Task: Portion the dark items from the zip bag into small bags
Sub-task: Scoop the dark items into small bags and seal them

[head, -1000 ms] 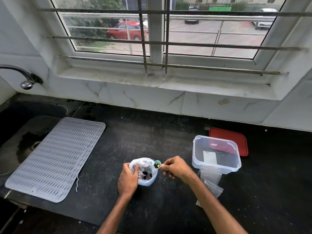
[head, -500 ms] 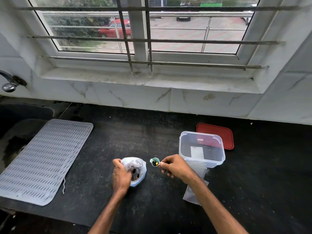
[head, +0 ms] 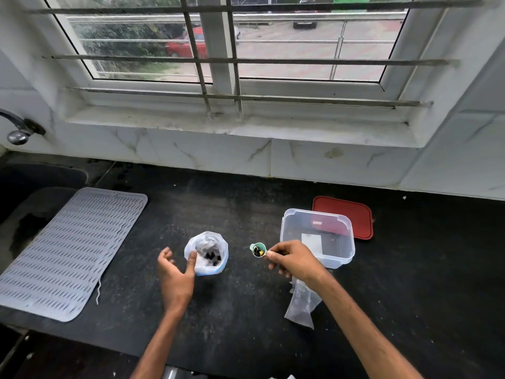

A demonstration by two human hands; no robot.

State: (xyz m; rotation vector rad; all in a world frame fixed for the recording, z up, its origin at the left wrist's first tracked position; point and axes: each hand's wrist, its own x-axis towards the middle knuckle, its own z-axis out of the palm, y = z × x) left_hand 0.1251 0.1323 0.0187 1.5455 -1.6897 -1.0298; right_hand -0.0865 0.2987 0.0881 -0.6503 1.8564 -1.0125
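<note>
Left hand (head: 175, 274) released zip bag (head: 207, 253).

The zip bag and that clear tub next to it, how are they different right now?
The zip bag is soft, crumpled plastic, while the clear tub is rigid with straight walls. The zip bag holds dark items at its bottom; the clear tub shows no dark items, only a white label. The left hand touches the zip bag with its thumb; the clear tub stands untouched behind the right hand. Both stand open-topped on the black counter.
</note>
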